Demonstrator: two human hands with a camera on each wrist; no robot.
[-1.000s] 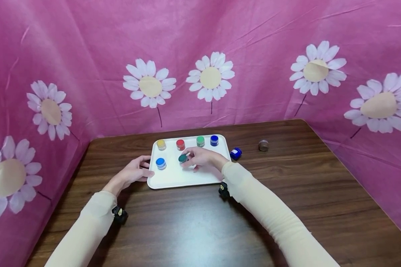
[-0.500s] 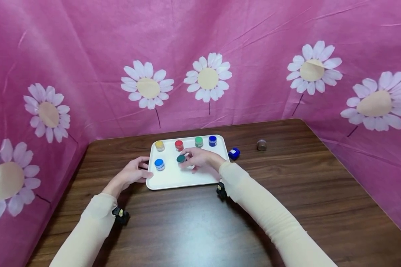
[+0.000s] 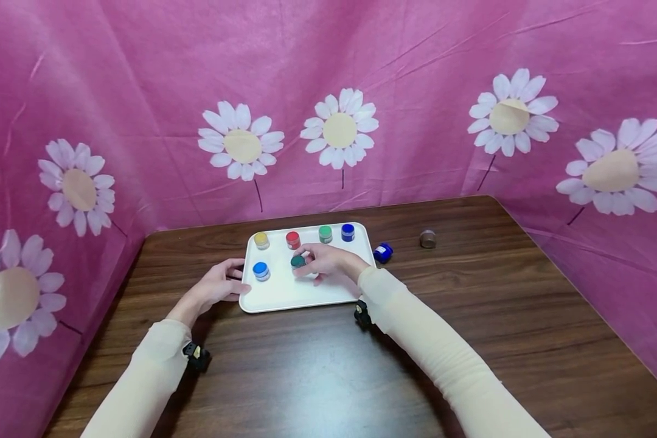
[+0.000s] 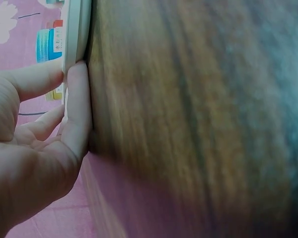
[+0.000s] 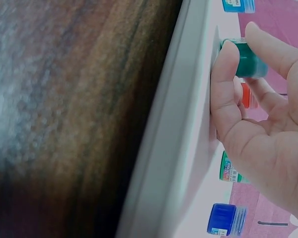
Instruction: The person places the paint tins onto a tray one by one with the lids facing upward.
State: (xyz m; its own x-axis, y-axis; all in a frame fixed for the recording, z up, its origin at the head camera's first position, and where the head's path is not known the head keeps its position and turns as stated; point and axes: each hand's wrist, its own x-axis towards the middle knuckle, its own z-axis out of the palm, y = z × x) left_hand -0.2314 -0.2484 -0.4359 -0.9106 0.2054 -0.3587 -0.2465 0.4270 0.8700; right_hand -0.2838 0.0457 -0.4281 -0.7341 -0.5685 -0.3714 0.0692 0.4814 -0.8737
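My right hand (image 3: 327, 260) holds a small dark green paint jar (image 5: 248, 62) between thumb and fingers, upright at the middle of the white tray (image 3: 285, 298). In the right wrist view the jar's base looks on or very close to the tray surface. At the tray's left edge, my left hand (image 3: 216, 282) pinches the rim, its thumb on top and a finger low against the outside. A light blue jar (image 3: 261, 271) stands to the left of the green one. Along the far side are a yellow jar (image 3: 261, 240), a red jar (image 3: 292, 239), a lighter green jar (image 3: 325, 233) and a dark blue jar (image 3: 347, 232).
Just off the tray's right edge, another blue jar (image 3: 383, 252) lies on its side on the brown wooden table (image 3: 317, 371). Further right stands a brown jar (image 3: 428, 238). A pink cloth (image 3: 285, 55) with white flowers hangs behind the table and at both sides.
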